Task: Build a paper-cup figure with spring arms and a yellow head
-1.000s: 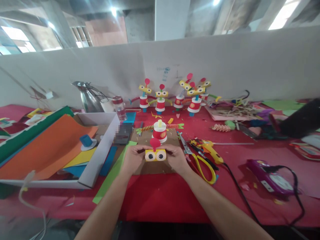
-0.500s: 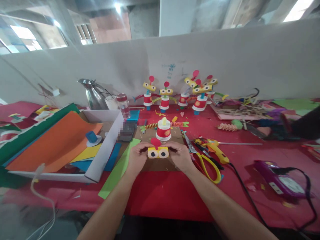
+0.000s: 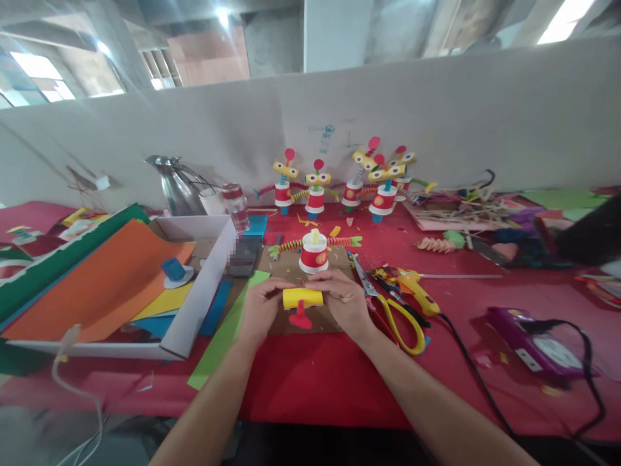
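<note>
A yellow paper roll [image 3: 303, 298] with a red paper piece [image 3: 301, 317] hanging toward me is held by its two ends. My left hand [image 3: 259, 307] grips the left end, and my right hand [image 3: 344, 303] grips the right end. No eyes show on the side facing me. Just beyond my hands, a red and white paper cup [image 3: 314, 252] stands upside down on a brown board [image 3: 291, 322]. It has springy folded paper arms and a pale yellow stub on top.
Finished cup figures [image 3: 315, 199] stand near the wall. A white box [image 3: 204, 285] of coloured paper lies left. Yellow-handled scissors [image 3: 405, 327], a yellow glue gun [image 3: 418, 291] with a cord, and a purple device [image 3: 538, 346] are at right. A metal jug [image 3: 175, 188] stands back left.
The yellow roll has been turned over in my fingers: its eyes have gone from view, and the red piece now points down toward me instead of up. The view has shifted slightly.
</note>
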Demonstrator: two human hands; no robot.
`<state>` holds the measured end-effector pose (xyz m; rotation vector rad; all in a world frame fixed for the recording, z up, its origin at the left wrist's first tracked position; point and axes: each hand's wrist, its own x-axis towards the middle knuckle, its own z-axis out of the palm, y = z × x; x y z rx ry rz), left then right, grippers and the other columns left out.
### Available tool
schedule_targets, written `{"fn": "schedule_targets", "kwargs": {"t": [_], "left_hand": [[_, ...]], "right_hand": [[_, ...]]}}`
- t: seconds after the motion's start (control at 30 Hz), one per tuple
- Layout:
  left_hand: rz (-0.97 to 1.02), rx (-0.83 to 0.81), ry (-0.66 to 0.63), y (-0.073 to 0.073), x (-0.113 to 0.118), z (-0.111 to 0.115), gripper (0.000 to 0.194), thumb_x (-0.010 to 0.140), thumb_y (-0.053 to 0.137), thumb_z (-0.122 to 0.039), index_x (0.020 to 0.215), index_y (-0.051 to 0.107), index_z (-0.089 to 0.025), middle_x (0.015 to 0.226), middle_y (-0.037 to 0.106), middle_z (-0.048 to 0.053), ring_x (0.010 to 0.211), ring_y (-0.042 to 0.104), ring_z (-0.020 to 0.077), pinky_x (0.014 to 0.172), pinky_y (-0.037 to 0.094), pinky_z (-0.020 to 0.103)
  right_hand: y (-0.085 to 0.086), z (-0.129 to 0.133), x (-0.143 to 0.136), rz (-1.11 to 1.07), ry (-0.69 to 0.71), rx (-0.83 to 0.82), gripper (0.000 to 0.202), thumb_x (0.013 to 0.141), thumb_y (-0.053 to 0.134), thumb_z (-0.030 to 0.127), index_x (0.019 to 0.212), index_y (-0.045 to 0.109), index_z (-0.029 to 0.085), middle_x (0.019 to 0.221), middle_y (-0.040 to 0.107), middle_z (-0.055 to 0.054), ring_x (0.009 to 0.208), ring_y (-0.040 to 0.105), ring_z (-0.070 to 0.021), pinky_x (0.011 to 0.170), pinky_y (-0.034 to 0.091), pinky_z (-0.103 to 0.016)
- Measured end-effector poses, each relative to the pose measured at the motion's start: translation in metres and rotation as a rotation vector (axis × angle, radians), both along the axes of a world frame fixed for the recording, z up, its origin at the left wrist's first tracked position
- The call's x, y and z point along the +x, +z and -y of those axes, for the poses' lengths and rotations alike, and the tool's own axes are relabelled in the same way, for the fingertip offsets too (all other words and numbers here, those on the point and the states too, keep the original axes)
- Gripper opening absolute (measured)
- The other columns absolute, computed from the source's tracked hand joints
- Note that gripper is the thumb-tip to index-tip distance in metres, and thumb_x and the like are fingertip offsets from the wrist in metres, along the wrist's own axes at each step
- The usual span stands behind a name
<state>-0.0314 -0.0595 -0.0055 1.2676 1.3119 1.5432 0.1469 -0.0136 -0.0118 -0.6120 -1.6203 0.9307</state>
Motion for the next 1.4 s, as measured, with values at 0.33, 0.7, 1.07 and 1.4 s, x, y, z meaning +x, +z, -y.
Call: {"fn": "schedule_targets", "kwargs": {"t": [0.33, 0.7, 1.07, 1.4], "left_hand": [[-0.311, 0.352, 0.247, 0.004, -0.006, 0.004, 0.029, 0.077, 0.059, -0.01, 0.08, 0.08, -0.03, 0.089, 0.069, 0.004, 0.083, 0.062, 0.0159, 0.07, 0.05, 0.025], [-0.019, 0.162, 0.118, -0.002, -0.001, 0.0, 0.014, 0.084, 0.063, -0.03, 0.082, 0.074, -0.021, 0.111, 0.055, 0.006, 0.107, 0.054, 0.0186, 0.089, 0.045, 0.027], [0.086, 0.004, -0.067, -0.007, 0.011, 0.001, 0.014, 0.075, 0.074, -0.03, 0.083, 0.077, -0.02, 0.109, 0.051, 0.005, 0.101, 0.051, 0.0175, 0.083, 0.045, 0.023], [0.108, -0.021, -0.095, -0.003, 0.014, 0.003, 0.014, 0.073, 0.075, -0.032, 0.076, 0.077, -0.018, 0.11, 0.051, 0.006, 0.093, 0.055, 0.017, 0.074, 0.05, 0.026]], "right_hand": [[0.001, 0.004, 0.003, 0.019, 0.031, -0.319, 0.018, 0.081, 0.066, 0.039, 0.086, 0.072, 0.022, 0.086, 0.067, -0.003, 0.084, 0.059, -0.0198, 0.079, 0.046, -0.033], [-0.005, 0.002, -0.007, -0.173, -0.045, -0.387, 0.016, 0.069, 0.079, 0.039, 0.075, 0.076, 0.025, 0.097, 0.058, -0.003, 0.094, 0.056, -0.0206, 0.086, 0.047, -0.036], [-0.012, 0.009, -0.013, -0.027, -0.025, -0.322, 0.017, 0.073, 0.075, 0.04, 0.069, 0.071, 0.023, 0.106, 0.053, -0.005, 0.106, 0.052, -0.0234, 0.093, 0.042, -0.038], [-0.005, 0.008, -0.01, -0.029, 0.033, -0.356, 0.018, 0.073, 0.073, 0.038, 0.066, 0.07, 0.023, 0.102, 0.054, -0.003, 0.102, 0.051, -0.0213, 0.092, 0.04, -0.036]]}}
